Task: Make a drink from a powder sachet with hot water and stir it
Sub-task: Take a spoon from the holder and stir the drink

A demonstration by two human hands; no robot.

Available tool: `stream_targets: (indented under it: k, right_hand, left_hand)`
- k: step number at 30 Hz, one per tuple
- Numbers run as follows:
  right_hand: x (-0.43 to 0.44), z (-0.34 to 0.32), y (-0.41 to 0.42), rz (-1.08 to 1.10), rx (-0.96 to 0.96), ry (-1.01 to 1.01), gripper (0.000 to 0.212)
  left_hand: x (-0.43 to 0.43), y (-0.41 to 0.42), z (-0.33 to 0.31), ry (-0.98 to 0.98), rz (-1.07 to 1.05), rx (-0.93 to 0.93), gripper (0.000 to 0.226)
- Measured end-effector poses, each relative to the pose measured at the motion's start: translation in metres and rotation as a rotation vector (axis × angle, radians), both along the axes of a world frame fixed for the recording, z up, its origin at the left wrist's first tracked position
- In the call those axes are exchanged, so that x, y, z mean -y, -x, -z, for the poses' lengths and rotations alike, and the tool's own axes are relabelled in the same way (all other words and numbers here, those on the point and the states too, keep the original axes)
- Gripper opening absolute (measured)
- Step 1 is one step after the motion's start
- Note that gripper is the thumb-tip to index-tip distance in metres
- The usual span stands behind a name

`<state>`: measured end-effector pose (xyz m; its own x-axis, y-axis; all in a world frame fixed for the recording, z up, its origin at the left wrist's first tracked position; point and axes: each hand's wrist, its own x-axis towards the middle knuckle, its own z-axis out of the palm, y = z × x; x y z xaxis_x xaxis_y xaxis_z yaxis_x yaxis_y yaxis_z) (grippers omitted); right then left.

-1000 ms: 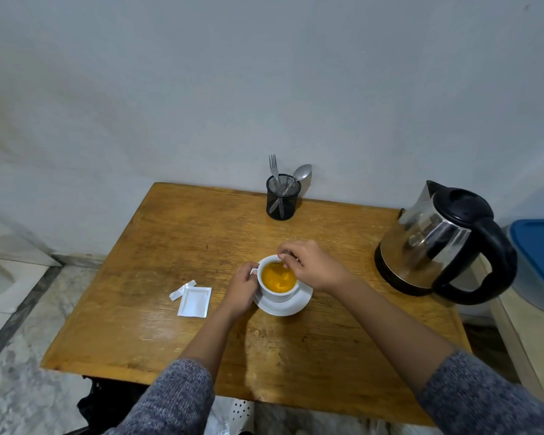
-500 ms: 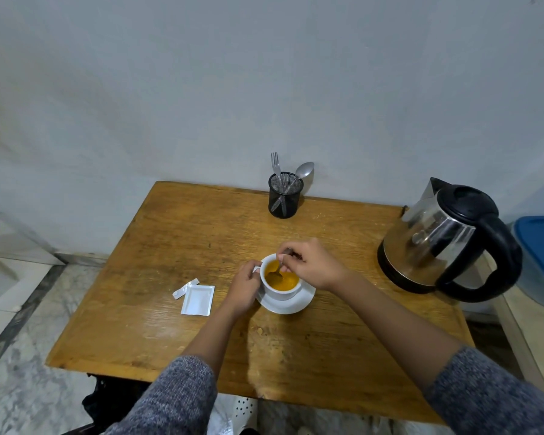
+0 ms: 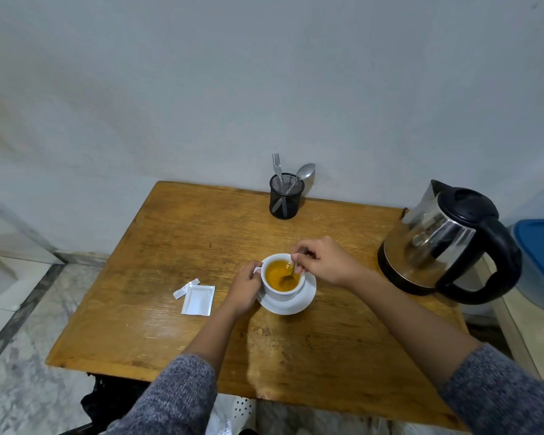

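Observation:
A white cup full of orange drink stands on a white saucer in the middle of the wooden table. My left hand grips the cup's handle on its left side. My right hand hovers over the cup's right rim, pinching the handle of a small spoon whose bowl dips into the drink. The torn white sachet lies flat to the left of the cup, its torn-off strip beside it.
A steel kettle with a black handle stands at the table's right edge. A black mesh holder with a fork and a spoon sits at the back by the wall. A blue-lidded container is off to the right.
The spoon's bowl has moved within the drink, from hidden under my right hand to the cup's right half. My left hand has stayed on the handle.

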<state>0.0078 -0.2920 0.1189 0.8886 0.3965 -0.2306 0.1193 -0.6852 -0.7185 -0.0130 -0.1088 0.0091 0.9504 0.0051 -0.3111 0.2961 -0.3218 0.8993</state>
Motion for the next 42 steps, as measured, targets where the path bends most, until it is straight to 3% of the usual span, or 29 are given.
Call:
stream_targets:
  k: [7,20,29,38,42]
  right_hand:
    - [-0.014,0.008,0.004,0.07,0.022,-0.137,0.016]
    - [0.002,0.002,0.005,0.047,0.073,0.059,0.019]
    - [-0.015,0.005,0.018,0.106,0.07,-0.109,0.015]
    - [-0.008,-0.012,0.016,-0.067,0.301,0.038,0.016]
    - [-0.006,-0.024,0.019,-0.166,0.388,-0.005,0.033]
  left_hand:
    - [-0.001,-0.001,0.001,-0.008,0.011,0.012,0.019]
    - [0.001,0.0,0.0,-0.017,-0.006,0.007,0.016]
    - [0.0,0.0,-0.001,-0.028,0.0,0.023,0.018]
    - [-0.001,0.0,-0.004,-0.019,0.018,0.032,0.019]
    - [-0.001,0.0,-0.005,-0.009,0.023,0.034,0.018]
